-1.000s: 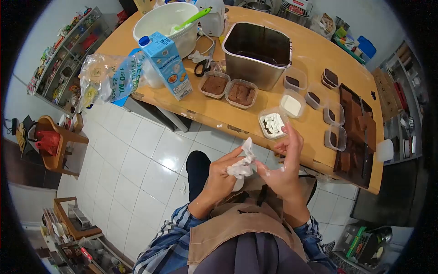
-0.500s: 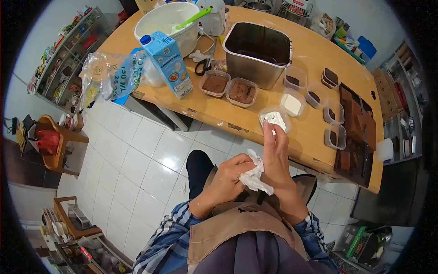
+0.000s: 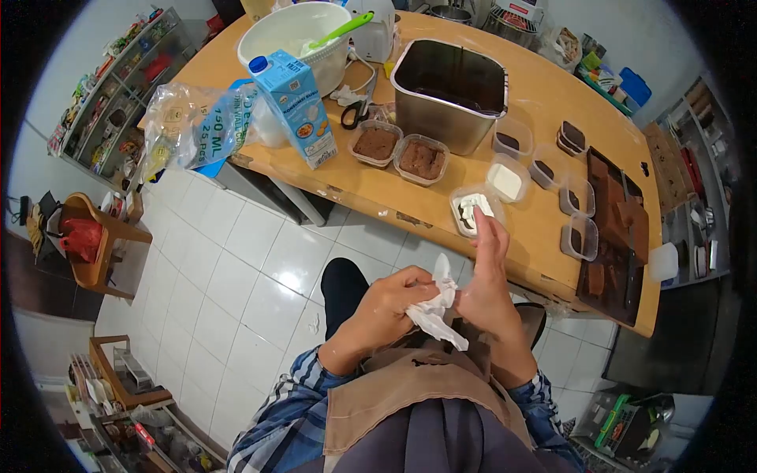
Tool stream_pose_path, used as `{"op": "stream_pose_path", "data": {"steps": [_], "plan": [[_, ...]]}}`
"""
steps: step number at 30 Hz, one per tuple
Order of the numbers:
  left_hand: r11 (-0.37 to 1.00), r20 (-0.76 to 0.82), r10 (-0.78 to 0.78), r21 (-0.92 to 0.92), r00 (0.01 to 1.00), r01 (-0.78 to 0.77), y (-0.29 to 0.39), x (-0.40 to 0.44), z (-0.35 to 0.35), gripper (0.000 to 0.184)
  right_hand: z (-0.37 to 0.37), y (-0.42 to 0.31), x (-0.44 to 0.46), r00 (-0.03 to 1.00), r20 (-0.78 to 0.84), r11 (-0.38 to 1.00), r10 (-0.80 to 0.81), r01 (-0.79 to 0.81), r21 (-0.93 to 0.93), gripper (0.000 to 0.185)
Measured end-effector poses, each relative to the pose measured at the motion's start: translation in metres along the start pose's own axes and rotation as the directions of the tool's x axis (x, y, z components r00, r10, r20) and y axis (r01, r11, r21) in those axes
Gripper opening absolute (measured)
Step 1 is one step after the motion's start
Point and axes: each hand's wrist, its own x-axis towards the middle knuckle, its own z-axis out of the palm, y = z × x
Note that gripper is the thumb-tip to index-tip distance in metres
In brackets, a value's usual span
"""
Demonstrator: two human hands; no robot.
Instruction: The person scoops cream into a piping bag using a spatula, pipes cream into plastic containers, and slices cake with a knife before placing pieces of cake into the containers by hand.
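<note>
My left hand (image 3: 388,306) is closed around a crumpled white tissue (image 3: 438,317) above my lap. Beside it, my right hand (image 3: 490,296) has its fingers stretched upward, and its palm side faces the tissue. Just past the right fingertips, at the table's front edge, a clear plastic cup with white cream over something dark (image 3: 467,216) stands uncovered. Behind it is a second cup with a smoother white top (image 3: 505,182). Two cups of brown cake (image 3: 422,160) stand to the left.
A deep metal tin (image 3: 441,118) stands mid-table. Left of it are a blue carton (image 3: 296,110), scissors (image 3: 352,115), a plastic bag (image 3: 189,126) and a white bowl (image 3: 260,35) with a green spatula (image 3: 343,29). Several cups and a dark tray of cake pieces (image 3: 595,303) sit right.
My right hand has shifted slightly right, away from the tissue. The left hand has moved a little left and down, and the tissue has changed shape in its grip.
</note>
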Motion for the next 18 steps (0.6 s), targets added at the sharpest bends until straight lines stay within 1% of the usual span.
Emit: {"op": "stream_pose_path", "data": {"steps": [2,3,5,6,8,9,12,13,16,17,18], "plan": [[0.994,-0.026,0.045,0.103,0.999,-0.042,-0.005,-0.002,0.002,0.029,-0.004,-0.003,-0.001,0.999,-0.04,0.999,0.035,-0.034,0.012,0.104],[0.991,-0.048,0.052,0.129,0.998,-0.045,-0.007,-0.003,0.002,0.029,-0.003,-0.002,-0.001,0.995,-0.076,0.996,0.071,-0.067,0.05,0.102],[0.981,-0.091,0.068,0.187,0.993,-0.05,-0.014,-0.004,0.003,0.028,-0.01,-0.005,0.0,0.989,-0.086,0.987,0.12,-0.11,0.116,0.101],[0.99,-0.155,0.056,0.14,0.986,-0.035,-0.016,-0.004,0.004,0.028,-0.012,-0.006,0.0,0.985,-0.091,0.98,0.145,-0.13,0.149,0.1],[0.999,-0.273,0.023,0.038,0.962,-0.013,-0.019,-0.007,0.01,0.027,-0.012,-0.004,0.002,0.985,-0.134,0.99,0.108,-0.095,0.102,0.098],[0.997,-0.285,-0.041,-0.073,0.958,0.021,-0.016,-0.008,0.013,0.026,-0.01,-0.003,0.002,0.984,-0.153,0.994,0.091,-0.079,0.079,0.097],[0.997,-0.224,0.013,-0.071,0.975,-0.03,-0.005,-0.005,0.018,0.026,0.003,0.001,0.0,0.978,-0.197,0.998,0.065,-0.062,0.022,0.094],[0.996,-0.272,0.056,-0.054,0.961,-0.074,-0.007,-0.004,0.022,0.024,0.004,-0.001,0.0,0.973,-0.213,0.995,0.092,-0.081,0.06,0.092],[0.997,-0.248,0.075,0.052,0.966,-0.064,-0.017,-0.004,0.03,0.021,0.004,-0.004,-0.001,0.954,-0.249,0.975,0.169,-0.126,0.182,0.087],[0.997,-0.25,0.07,0.061,0.966,-0.056,-0.02,-0.007,0.034,0.021,0.004,-0.005,-0.002,0.95,-0.25,0.965,0.187,-0.13,0.227,0.086],[0.999,-0.291,0.036,0.013,0.956,-0.033,-0.02,-0.007,0.036,0.019,0.003,-0.006,-0.003,0.947,-0.248,0.953,0.204,-0.134,0.27,0.084]]}}
